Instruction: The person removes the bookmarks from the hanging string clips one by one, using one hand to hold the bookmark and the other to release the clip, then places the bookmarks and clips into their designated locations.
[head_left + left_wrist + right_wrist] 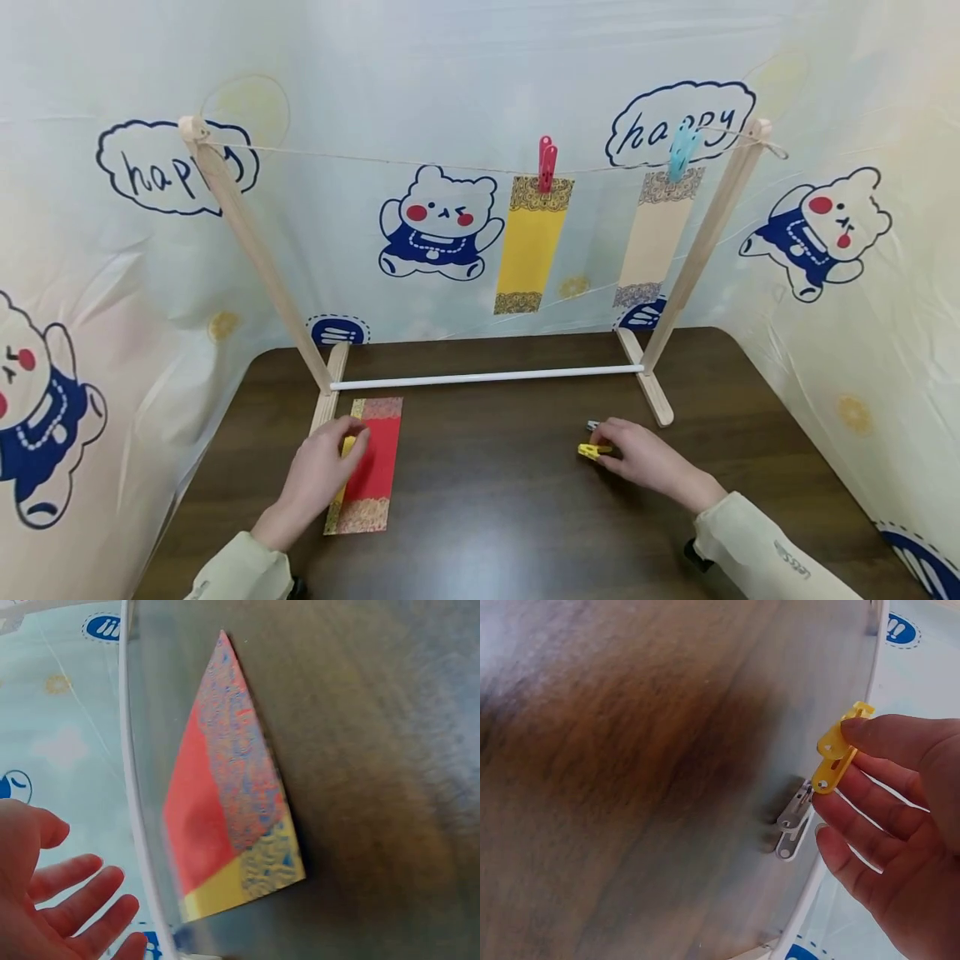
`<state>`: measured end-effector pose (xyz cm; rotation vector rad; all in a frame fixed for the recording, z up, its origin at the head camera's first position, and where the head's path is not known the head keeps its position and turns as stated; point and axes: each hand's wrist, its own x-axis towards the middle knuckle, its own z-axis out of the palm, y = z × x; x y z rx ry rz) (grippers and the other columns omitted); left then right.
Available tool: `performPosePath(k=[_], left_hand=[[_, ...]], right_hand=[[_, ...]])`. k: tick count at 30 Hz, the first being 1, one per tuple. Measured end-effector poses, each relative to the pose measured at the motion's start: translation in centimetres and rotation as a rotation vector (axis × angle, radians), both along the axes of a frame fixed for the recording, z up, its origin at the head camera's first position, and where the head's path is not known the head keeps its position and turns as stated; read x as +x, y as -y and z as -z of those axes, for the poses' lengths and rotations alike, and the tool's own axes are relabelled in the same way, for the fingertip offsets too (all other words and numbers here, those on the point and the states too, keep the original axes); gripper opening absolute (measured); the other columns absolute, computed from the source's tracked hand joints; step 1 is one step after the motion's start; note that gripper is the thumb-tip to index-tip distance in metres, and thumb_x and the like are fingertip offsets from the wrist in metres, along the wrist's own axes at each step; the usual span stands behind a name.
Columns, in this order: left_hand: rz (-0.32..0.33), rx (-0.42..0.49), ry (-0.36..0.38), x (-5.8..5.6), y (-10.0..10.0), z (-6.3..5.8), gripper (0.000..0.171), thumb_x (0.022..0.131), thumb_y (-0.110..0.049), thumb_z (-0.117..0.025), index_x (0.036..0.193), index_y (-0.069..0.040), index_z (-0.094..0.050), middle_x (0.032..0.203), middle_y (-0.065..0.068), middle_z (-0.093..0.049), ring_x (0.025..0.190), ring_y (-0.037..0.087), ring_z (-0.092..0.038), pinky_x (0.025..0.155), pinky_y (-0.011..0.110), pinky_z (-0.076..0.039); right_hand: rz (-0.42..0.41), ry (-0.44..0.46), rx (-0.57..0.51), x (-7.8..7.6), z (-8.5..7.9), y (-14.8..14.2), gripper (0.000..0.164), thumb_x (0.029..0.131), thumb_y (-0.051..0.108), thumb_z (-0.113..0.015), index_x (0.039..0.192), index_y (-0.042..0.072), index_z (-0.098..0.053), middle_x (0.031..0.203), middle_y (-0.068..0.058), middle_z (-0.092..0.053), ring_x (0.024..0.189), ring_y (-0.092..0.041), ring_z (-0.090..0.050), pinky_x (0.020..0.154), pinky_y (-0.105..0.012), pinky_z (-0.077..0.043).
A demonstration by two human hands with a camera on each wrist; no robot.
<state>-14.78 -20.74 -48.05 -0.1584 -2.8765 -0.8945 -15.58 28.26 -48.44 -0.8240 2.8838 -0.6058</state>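
My right hand (633, 450) pinches a yellow clothespin (838, 754) between thumb and fingers, low over the table. A grey clothespin (793, 821) lies on the table just beyond those fingertips. My left hand (322, 467) hovers at a red card (377, 454) with patterned ends, its fingers loosely spread and nothing between them in the left wrist view. Under the red card, a yellow card (259, 870) with a patterned end sticks out along one side; both lie on the table.
A wooden frame stands at the back, with posts (258, 250), a white crossbar (487, 377) and a string (337, 156). From the string, a red clothespin (547, 162) holds a yellow card (532, 246), and a blue clothespin (683, 152) holds a beige card (656, 237).
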Motion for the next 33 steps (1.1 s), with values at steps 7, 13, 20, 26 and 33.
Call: performPosePath(k=[7,13,20,26,33], left_hand=[[0.007,-0.039,-0.036,-0.1,-0.4,-0.5,0.036,0.094,-0.022,-0.076,0.124,-0.003,-0.069,0.117,0.018,-0.07,0.104,0.037,-0.068,0.081,0.052,-0.063],[0.003,-0.129,-0.13,0.8,-0.6,-0.6,0.039,0.09,-0.021,-0.081,0.123,-0.002,-0.073,0.112,0.019,-0.073,0.097,0.038,-0.07,0.077,0.053,-0.063],[0.003,-0.217,-0.284,1.2,-0.4,-1.3,0.04,0.086,-0.024,-0.083,0.119,-0.002,-0.076,0.111,0.021,-0.074,0.095,0.041,-0.07,0.081,0.06,-0.059],[0.021,-0.249,-0.329,0.8,-0.6,-2.0,0.037,0.085,-0.022,-0.084,0.115,-0.002,-0.077,0.107,0.02,-0.074,0.093,0.039,-0.07,0.079,0.058,-0.059],[0.05,-0.265,-0.372,0.6,-1.3,-2.2,0.033,0.087,-0.023,-0.081,0.114,-0.003,-0.078,0.103,0.017,-0.076,0.087,0.036,-0.07,0.074,0.052,-0.06]], right_hand=[[-0.034,-0.052,0.019,0.0,0.6,0.3,0.019,0.087,0.007,-0.083,0.099,0.013,-0.07,0.094,0.005,-0.066,0.084,-0.011,-0.062,0.075,-0.036,-0.057],[-0.125,-0.176,0.036,0.8,1.5,0.6,0.021,0.084,0.007,-0.085,0.093,0.014,-0.067,0.089,0.006,-0.064,0.077,-0.006,-0.059,0.067,-0.031,-0.055],[-0.116,-0.151,0.027,0.6,0.9,1.0,0.02,0.085,0.009,-0.085,0.097,0.013,-0.069,0.092,0.004,-0.065,0.078,-0.008,-0.061,0.067,-0.031,-0.056],[-0.105,-0.058,0.019,0.1,-0.6,0.8,0.018,0.089,0.01,-0.082,0.103,0.013,-0.071,0.096,0.005,-0.066,0.081,-0.007,-0.064,0.069,-0.03,-0.056],[-0.087,-0.115,-0.02,-0.1,-2.5,0.2,0.012,0.093,0.01,-0.078,0.102,0.013,-0.071,0.096,0.002,-0.068,0.081,-0.01,-0.066,0.069,-0.031,-0.057]])
